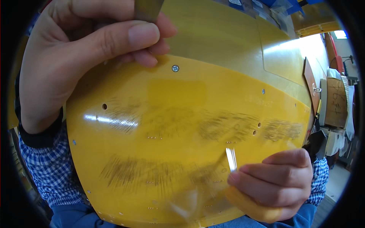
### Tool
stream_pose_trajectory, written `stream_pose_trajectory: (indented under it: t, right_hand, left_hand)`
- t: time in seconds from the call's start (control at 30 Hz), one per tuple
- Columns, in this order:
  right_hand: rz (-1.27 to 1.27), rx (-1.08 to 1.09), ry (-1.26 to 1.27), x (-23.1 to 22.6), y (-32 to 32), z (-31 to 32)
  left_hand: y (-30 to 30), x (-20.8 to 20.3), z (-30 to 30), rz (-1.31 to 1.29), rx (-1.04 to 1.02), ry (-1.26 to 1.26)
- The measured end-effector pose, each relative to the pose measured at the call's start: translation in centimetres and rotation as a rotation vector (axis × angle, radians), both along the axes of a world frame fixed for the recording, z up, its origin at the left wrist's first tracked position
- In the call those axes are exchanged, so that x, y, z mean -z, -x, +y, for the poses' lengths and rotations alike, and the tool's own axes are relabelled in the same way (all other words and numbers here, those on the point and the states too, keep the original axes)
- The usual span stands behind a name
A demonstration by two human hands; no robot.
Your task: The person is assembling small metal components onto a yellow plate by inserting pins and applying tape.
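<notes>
Left hand (76, 57): while raised at the board's (176, 93) upper left, grip pinches a strip (147, 10), probably stiff, best held by its faces.
Right hand (277, 182): grip pinches a silver piece (231, 159) over the board; likely light, slippery.

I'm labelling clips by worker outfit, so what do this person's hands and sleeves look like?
The left hand is bare, with a short thumbnail showing. Its wrist has a black cuff, then a gathered blue-and-white checked sleeve. The right hand is partly blurred; a matching checked sleeve shows behind it. Plain blue cloth lies below the checks.
</notes>
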State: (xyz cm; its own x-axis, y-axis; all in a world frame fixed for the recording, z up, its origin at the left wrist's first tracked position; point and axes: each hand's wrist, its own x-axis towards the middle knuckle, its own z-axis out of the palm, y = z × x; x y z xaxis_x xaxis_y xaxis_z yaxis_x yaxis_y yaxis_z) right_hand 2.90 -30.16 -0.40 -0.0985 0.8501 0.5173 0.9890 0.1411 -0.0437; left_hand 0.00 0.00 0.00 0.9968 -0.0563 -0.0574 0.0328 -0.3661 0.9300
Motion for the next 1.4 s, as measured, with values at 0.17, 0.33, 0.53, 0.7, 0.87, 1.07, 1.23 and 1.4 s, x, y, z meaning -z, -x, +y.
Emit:
stream_pose_trajectory:
  t: [0.17, 0.33, 0.53, 0.7, 0.87, 1.07, 1.23, 1.4]
  right_hand:
    - [0.651, -0.027, 0.068, -2.1, -0.4, -0.5]
    - [0.127, 0.02, 0.071, -1.8, 0.7, -0.7]
    - [0.015, 0.081, 0.02, -1.6, 1.2, -0.4]
    - [-0.087, 0.133, -0.053, -0.7, 1.3, -0.2]
    - [0.365, 0.06, 0.127, -2.2, 0.0, -0.6]
    - [0.185, 0.076, 0.024, -2.1, 0.8, -1.4]
    - [0.001, -0.06, 0.047, -1.5, -0.4, -0.6]
    - [0.059, 0.059, 0.044, -2.2, 0.2, -0.7]
  left_hand:
    - [-0.1, 0.2, -0.9, 0.005, -0.014, 0.041]
    - [0.8, 2.8, -2.6, -0.279, -0.112, 0.173]
    - [0.0, 1.2, -1.3, -0.169, -0.053, 0.118]
    - [0.5, 2.6, -2.2, -0.258, -0.078, 0.181]
    - [-0.2, 0.7, -0.8, -0.026, -0.008, 0.077]
    - [-0.2, 1.0, -0.7, -0.067, -0.037, 0.115]
    - [0.4, 2.8, -1.8, -0.188, -0.042, 0.142]
    - [0.0, 1.3, -1.1, -0.079, -0.007, 0.072]
